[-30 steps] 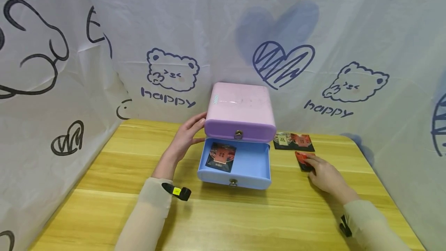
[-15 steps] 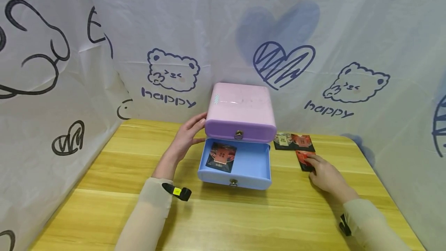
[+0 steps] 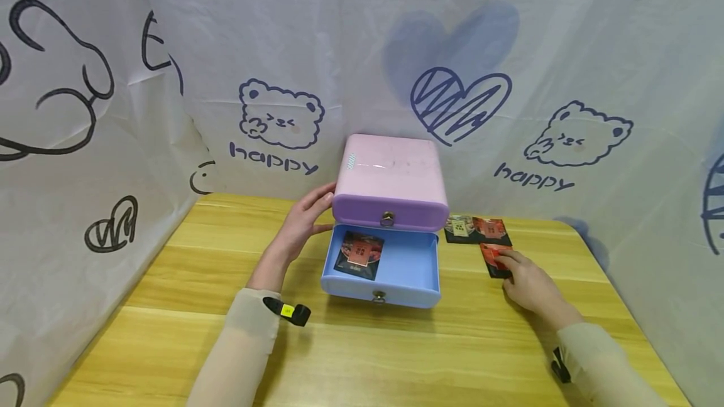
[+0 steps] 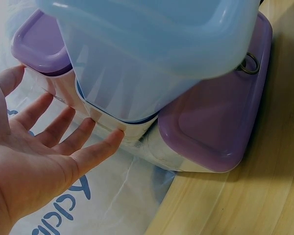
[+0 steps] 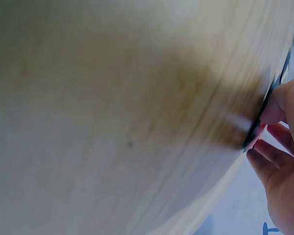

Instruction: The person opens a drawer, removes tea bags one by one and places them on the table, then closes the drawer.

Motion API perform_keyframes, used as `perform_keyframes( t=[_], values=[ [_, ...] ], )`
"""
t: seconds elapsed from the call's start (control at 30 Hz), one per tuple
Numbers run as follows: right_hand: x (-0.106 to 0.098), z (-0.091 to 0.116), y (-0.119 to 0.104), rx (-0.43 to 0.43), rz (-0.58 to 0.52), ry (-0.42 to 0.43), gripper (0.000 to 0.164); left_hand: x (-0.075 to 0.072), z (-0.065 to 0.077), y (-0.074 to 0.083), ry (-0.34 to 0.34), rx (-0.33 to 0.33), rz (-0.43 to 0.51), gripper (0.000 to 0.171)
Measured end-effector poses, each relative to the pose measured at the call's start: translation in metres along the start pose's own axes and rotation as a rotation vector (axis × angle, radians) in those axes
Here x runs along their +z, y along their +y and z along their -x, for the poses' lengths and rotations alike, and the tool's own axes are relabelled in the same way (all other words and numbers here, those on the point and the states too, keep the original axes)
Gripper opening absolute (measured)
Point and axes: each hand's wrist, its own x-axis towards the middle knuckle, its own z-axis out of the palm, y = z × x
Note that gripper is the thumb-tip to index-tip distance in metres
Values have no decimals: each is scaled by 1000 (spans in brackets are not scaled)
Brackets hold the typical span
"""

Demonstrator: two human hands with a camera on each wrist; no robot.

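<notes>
My left hand (image 3: 294, 228) rests against the left side of a small drawer cabinet (image 3: 393, 168). In the left wrist view the fingers of that left hand (image 4: 44, 152) are spread and fairly straight, their tips at the cabinet's side wall. The blue drawer (image 3: 410, 259) is pulled out, and a black and red packet (image 3: 352, 265) lies flat in its left part. Over on the right, my right hand (image 3: 532, 284) pinches another red and black packet (image 3: 491, 262) at the table. In the right wrist view the thumb and fingers of the right hand (image 5: 286, 147) meet at its edge.
Two more packets (image 3: 475, 230) lie side by side right of the cabinet, behind the right hand. A purple drawer front (image 4: 215, 122) sits below the blue drawer. Behind the wooden table (image 3: 362, 357) hangs a white printed cloth (image 3: 362, 49).
</notes>
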Motion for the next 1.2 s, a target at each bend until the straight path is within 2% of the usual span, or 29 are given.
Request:
perform_keyframes(
  t=[0.3,0.53,0.77,1.0,1.2],
  values=[
    [-5,5,-2,-2,-27,78,57,0,0,1,1,-8,-3,58],
    [-8,10,-13,-13,-44,229,55,1,1,2,5,-6,-5,58],
    [-16,13,-34,-39,-91,378,55,2,2,2,7,-5,4,57],
    [-27,10,-57,-128,-138,506,54,2,1,1,7,-4,-1,58],
    [-34,10,-76,-200,-132,567,54,2,0,1,8,-4,1,58]
  ],
)
